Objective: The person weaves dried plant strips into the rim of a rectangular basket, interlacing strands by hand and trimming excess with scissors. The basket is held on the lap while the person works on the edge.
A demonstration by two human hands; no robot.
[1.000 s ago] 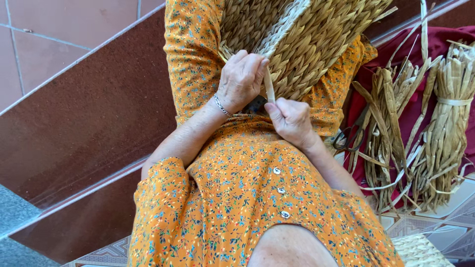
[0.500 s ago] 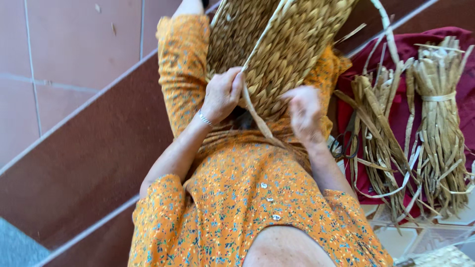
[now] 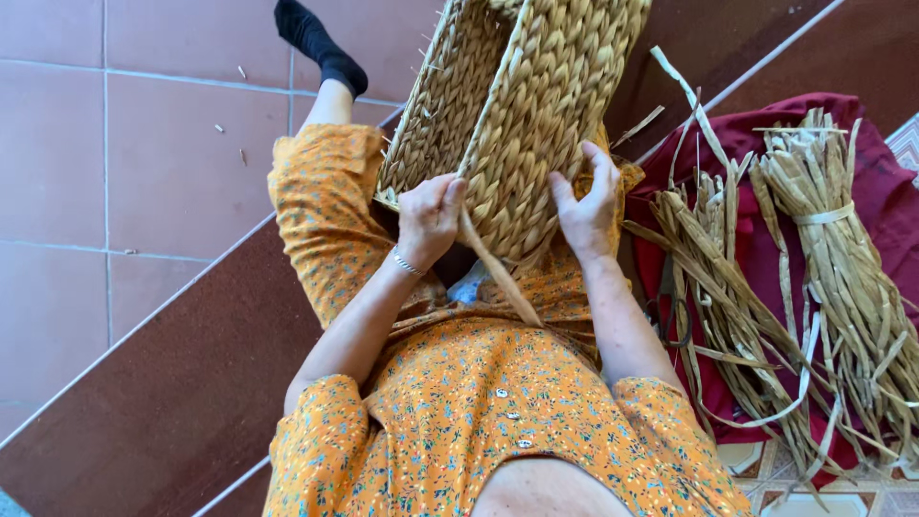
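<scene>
**Woven basket held on the lap, both hands at its near edge**

A large woven basket (image 3: 536, 124) of plaited straw rests tilted on the person's lap, rising away from the body. To the right, bundles of dried straw (image 3: 814, 268) lie on a dark red cloth (image 3: 862, 124). The right hand (image 3: 586, 206) lies spread, fingers flat against the basket's near side. The left hand (image 3: 428, 218) grips the basket's lower edge, pinching a loose straw strand (image 3: 498, 273) that trails down toward the body.
</scene>
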